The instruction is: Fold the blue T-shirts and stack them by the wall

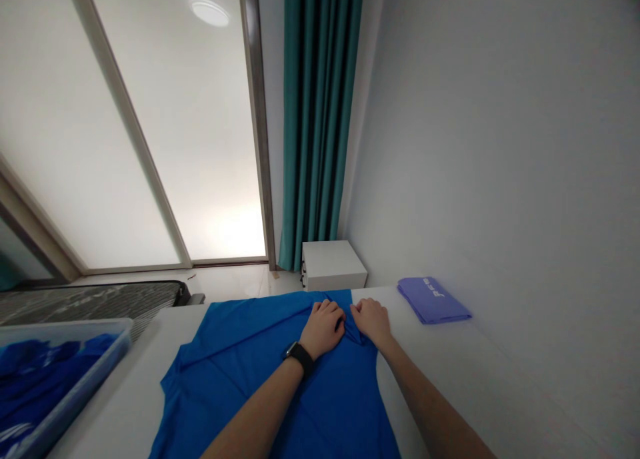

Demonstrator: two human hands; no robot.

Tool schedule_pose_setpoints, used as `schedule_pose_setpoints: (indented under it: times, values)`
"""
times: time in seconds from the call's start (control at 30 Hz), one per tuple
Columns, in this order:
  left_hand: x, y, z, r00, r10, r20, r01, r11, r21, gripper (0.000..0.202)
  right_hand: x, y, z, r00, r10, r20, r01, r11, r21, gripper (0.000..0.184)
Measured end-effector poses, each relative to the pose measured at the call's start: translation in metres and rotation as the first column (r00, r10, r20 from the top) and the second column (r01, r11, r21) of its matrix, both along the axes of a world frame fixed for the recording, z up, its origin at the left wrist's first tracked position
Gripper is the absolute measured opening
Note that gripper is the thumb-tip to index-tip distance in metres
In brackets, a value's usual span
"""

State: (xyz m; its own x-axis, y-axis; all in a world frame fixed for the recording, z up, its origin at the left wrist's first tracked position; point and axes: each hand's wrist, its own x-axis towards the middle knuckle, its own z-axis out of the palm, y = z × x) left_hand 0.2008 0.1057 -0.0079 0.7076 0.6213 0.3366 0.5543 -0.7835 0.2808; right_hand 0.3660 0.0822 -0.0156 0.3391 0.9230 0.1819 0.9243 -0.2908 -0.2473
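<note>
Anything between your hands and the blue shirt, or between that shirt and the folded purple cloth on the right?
Nothing: the left hand and right hand rest directly on the blue shirt. Only white tabletop separates the shirt from the folded purple cloth.

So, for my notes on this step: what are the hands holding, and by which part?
The blue shirt, at a raised fold between the left hand and right hand, whose fingers gather it; how firmly cannot be told.
</note>
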Motion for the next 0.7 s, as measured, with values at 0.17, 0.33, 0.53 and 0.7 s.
schedule_pose_setpoints:
  times: [0.17,0.33,0.53,0.7]
  values:
    - [-0.001,-0.001,0.001,0.999,0.015,0.047,-0.015,1.0,-0.016,0.017,-0.006,0.01,-0.001,0.999,0.016,-0.043,-0.016,1.0,0.005,0.022]
    - [-0.002,0.0,0.0,0.978,0.111,0.175,-0.103,0.993,-0.054,0.036,-0.007,-0.008,0.013,0.986,0.152,-0.073,-0.143,0.982,0.123,0.024]
    - [-0.004,-0.003,0.009,0.951,0.182,0.25,-0.176,0.983,-0.049,0.031,-0.017,-0.06,0.025,0.903,0.419,-0.097,-0.375,0.877,0.299,0.023]
    - [-0.02,-0.003,0.028,0.966,0.202,0.16,-0.191,0.978,-0.084,0.024,-0.023,-0.087,0.009,0.902,0.425,-0.075,-0.405,0.894,0.191,0.018]
